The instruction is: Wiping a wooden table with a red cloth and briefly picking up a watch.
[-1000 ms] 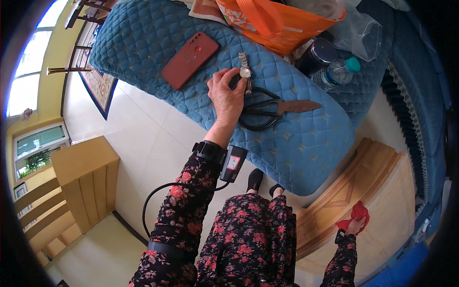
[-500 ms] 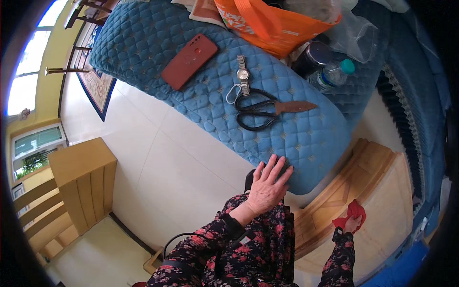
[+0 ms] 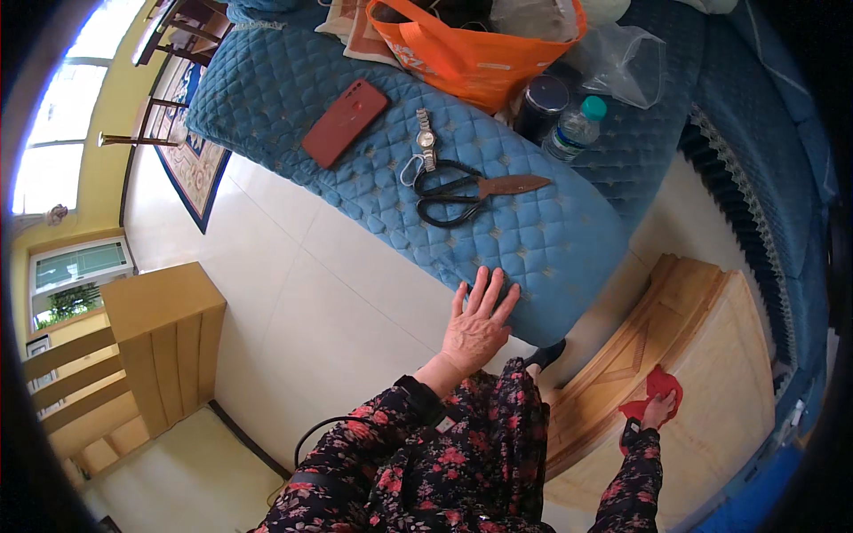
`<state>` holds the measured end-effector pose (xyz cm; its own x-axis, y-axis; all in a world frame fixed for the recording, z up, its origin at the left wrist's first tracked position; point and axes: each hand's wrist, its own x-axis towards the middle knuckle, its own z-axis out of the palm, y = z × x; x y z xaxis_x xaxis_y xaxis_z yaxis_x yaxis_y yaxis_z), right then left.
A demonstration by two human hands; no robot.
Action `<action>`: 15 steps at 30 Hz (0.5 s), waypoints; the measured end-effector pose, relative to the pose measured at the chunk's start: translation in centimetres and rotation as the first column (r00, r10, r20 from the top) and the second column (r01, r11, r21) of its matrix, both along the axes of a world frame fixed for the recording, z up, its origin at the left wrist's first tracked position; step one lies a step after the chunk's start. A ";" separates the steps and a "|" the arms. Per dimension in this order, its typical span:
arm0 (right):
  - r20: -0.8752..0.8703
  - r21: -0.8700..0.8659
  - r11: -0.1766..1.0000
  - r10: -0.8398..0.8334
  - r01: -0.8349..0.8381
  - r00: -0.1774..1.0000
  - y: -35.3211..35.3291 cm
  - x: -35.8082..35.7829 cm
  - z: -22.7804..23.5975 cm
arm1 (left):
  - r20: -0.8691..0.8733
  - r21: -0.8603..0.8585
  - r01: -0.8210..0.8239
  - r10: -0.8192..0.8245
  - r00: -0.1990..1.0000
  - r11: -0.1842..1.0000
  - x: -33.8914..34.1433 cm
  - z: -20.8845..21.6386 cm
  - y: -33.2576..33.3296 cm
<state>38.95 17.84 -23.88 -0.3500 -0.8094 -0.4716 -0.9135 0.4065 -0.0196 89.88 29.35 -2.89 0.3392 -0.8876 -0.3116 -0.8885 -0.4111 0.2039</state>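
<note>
My left hand (image 3: 478, 324) rests with spread fingers on the near edge of the blue quilted seat cover (image 3: 569, 240); nothing is in it. At the lower right, my right hand (image 3: 658, 409) grips a red cloth (image 3: 664, 385) and presses it on the pale top of a wooden table (image 3: 720, 382). Beyond my left hand, black-handled scissors (image 3: 484, 189) with rusty blades lie on the cover. A silver wristwatch (image 3: 426, 139) touches or nearly touches their handles, with a thin white loop (image 3: 412, 170) beside it. Farther left lies a dark red phone (image 3: 346, 123).
An orange bag (image 3: 480, 58) stands at the back of the seat, next to a dark lidded cup (image 3: 543, 105), a clear bottle with a teal cap (image 3: 576, 131) and a clear plastic bag (image 3: 626, 67). Left, across the tiled floor (image 3: 293, 293), stands a wooden cabinet (image 3: 169, 329).
The view has shifted a little, so the seat and its things sit farther left. My left hand stays on the cover's edge. My right hand and the red cloth remain on the tabletop.
</note>
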 end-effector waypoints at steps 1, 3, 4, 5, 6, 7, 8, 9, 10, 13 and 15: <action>0.011 0.003 1.000 0.000 0.000 1.000 -0.6 -0.8 -0.6 | 0.011 0.003 0.000 0.000 1.000 1.000 -0.2 0.2 -0.2; 0.029 -0.030 0.998 0.047 -0.046 0.998 -2.0 -3.5 -1.8 | 0.017 0.027 -0.021 0.021 1.000 0.999 -0.7 0.6 -0.6; 0.026 -0.078 0.993 0.093 -0.091 0.995 -2.8 -5.9 -2.4 | 0.007 0.012 -0.019 0.019 1.000 1.000 -1.0 0.3 -0.8; 0.044 -0.090 0.992 0.089 -0.084 0.995 -3.9 -6.7 -3.0 | 0.013 0.015 -0.018 0.018 1.000 1.000 -1.2 0.5 -0.9; 0.021 -0.084 0.992 0.095 -0.093 0.995 -5.0 -7.5 -3.5 | 0.027 0.016 -0.022 0.021 0.999 1.000 -1.3 0.6 -1.1; -0.010 -0.079 0.992 0.098 -0.098 0.995 -6.0 -8.7 -3.8 | 0.033 0.015 -0.021 0.021 0.999 1.000 -1.7 0.5 -1.3; -0.036 -0.062 0.993 0.095 -0.097 0.995 -7.0 -8.8 -4.2 | 0.038 -0.012 -0.023 0.023 0.999 1.000 -1.8 0.3 -1.3; -0.067 -0.046 0.995 0.089 -0.093 0.994 -8.1 -9.0 -4.3 | 0.043 -0.011 -0.016 0.017 0.999 1.000 -2.1 0.1 -1.3; -0.028 -0.075 0.996 0.051 -0.053 0.998 -8.8 -7.9 -4.6 | 0.060 0.008 -0.031 0.031 0.998 0.999 -2.3 0.2 -1.4; -0.039 -0.245 0.941 0.229 -0.232 0.973 -9.2 -6.3 -4.3 | 0.086 0.037 -0.030 0.027 0.996 0.999 -2.9 0.4 -2.1; -0.006 -0.299 0.866 0.418 -0.400 0.908 -7.1 -4.5 -3.1 | 0.101 0.071 -0.040 0.033 0.994 0.997 -2.9 0.8 -2.3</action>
